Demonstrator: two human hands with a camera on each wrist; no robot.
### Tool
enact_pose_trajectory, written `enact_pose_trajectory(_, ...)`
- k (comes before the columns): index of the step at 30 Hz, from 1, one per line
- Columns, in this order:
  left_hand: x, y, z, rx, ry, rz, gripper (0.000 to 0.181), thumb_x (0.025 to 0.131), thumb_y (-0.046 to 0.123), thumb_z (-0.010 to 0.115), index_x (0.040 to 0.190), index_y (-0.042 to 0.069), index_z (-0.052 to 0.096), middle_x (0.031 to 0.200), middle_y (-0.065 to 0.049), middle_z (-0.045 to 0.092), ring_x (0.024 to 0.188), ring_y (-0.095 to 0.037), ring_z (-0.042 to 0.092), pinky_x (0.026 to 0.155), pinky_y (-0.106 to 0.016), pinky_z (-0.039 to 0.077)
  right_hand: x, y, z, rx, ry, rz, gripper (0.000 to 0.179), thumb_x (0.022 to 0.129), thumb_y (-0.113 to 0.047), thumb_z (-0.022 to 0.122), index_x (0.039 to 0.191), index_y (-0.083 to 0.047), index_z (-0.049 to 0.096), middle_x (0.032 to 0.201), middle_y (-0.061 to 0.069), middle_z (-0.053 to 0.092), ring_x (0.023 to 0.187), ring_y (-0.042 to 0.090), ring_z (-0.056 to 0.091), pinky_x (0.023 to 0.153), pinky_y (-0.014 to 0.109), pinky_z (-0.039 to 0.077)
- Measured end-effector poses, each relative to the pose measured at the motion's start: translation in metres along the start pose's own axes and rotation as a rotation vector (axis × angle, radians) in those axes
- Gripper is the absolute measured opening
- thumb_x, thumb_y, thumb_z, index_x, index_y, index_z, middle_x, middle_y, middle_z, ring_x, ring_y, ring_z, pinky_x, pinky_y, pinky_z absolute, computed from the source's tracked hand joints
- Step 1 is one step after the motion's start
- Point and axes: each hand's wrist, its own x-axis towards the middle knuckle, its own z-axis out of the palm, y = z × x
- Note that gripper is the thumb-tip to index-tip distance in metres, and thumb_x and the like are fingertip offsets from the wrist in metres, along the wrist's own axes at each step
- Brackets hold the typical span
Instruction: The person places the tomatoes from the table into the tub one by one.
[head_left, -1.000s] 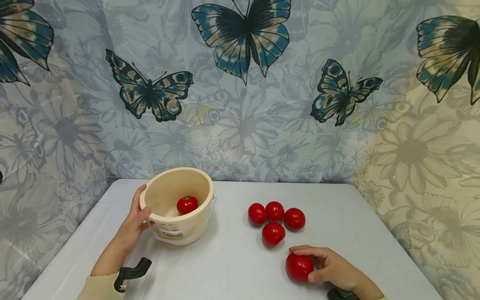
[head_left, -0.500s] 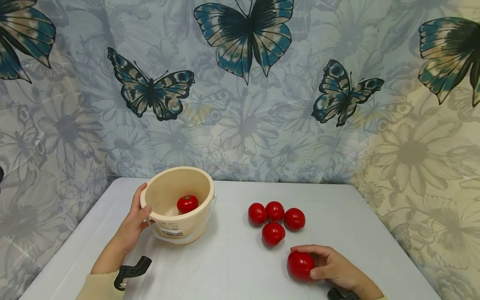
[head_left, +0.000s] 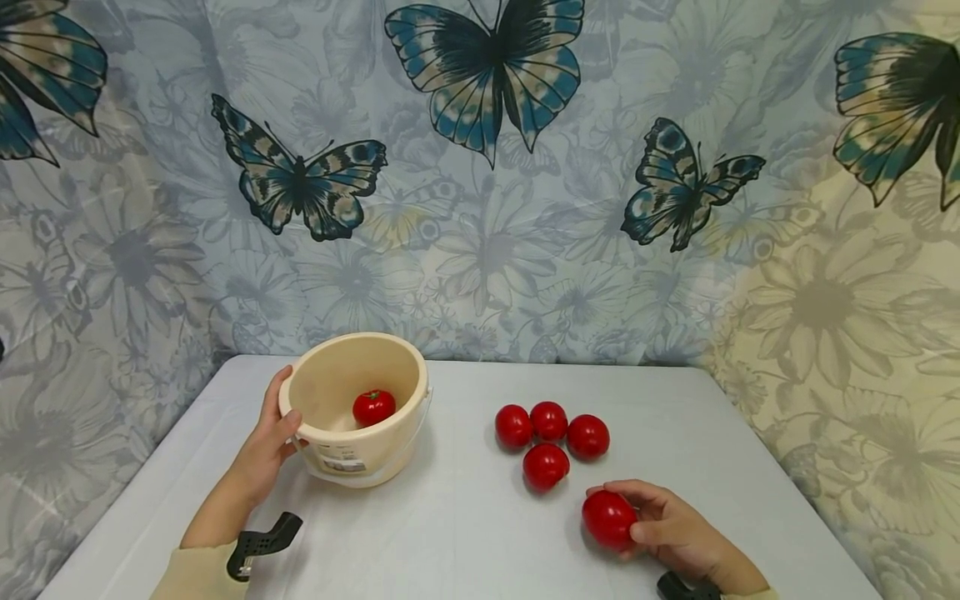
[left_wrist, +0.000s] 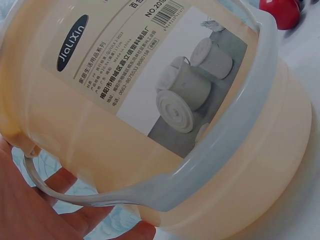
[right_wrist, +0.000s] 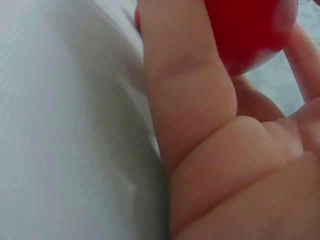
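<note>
On the left of the table stands a cream plastic bucket [head_left: 397, 450], leaning a little, with one red tomato [head_left: 373, 407] inside. My left hand [head_left: 258, 458] grips its near-left side, thumb at the rim and fingers around the outside. In the left wrist view the bucket's printed label [left_wrist: 125, 65] and pale carrying handle [left_wrist: 230, 140] fill the frame. My right hand [head_left: 675, 531] holds a larger red tomato [head_left: 609, 520] between thumb and fingers, low over the front right; whether it touches the table cannot be told. That tomato [right_wrist: 255, 30] is partly hidden by a finger in the right wrist view.
Several loose red tomatoes [head_left: 546, 467] lie clustered right of the table's middle, between the bucket and my right hand. A white cloth [head_left: 465, 533] covers the table. Behind it hangs a butterfly-patterned curtain [head_left: 487, 242].
My right hand has moved the tomato slightly right and away from me, and the tomato has tilted. The left hand and the bucket have stayed in place.
</note>
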Motion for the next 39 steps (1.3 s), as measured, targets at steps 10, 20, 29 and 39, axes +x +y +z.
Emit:
enact_pose_trajectory(10,-0.001,0.001,0.0,-0.006,-0.004,0.007,0.062,0.108,0.021,0.031,0.159,0.03,-0.004,0.162,-0.015,0.001,0.127,-0.035,0.031,0.088,-0.035,0.041,-0.01,-0.018,0.001,0.041,0.056,-0.077,0.044,0.104,-0.003,0.046,0.141,-0.023,0.057,0.137,0.004,0.057,0.118,0.027,0.056,0.088,0.043,0.052)
enact_pose_trajectory(20,-0.002,0.0,0.002,-0.012,-0.004,0.003,0.062,0.108,0.022,0.031,0.159,0.031,-0.003,0.163,-0.013,0.0,0.131,-0.034,0.027,0.088,-0.035,0.039,-0.007,-0.049,0.022,-0.046,0.112,-0.195,0.047,0.103,-0.001,0.044,0.142,-0.026,0.056,0.138,0.004,0.055,0.118,0.026,0.057,0.088,0.045,0.051)
enact_pose_trajectory(29,-0.002,0.001,0.001,-0.026,-0.006,-0.009,0.063,0.108,0.021,0.032,0.16,0.031,-0.003,0.163,-0.012,-0.001,0.132,-0.034,0.026,0.087,-0.032,0.041,0.014,-0.079,0.055,-0.039,0.128,-0.289,0.046,0.103,0.0,0.042,0.142,-0.02,0.055,0.134,0.008,0.053,0.116,0.027,0.057,0.087,0.041,0.052)
enact_pose_trajectory(39,-0.001,0.002,0.001,-0.042,-0.034,0.011,0.063,0.108,0.019,0.033,0.16,0.03,-0.001,0.164,-0.012,-0.001,0.132,-0.031,0.029,0.089,-0.042,0.039,0.052,-0.118,0.1,0.01,0.207,-0.375,0.043,0.102,0.0,0.049,0.141,-0.015,0.052,0.135,0.012,0.05,0.115,0.029,0.057,0.086,0.039,0.053)
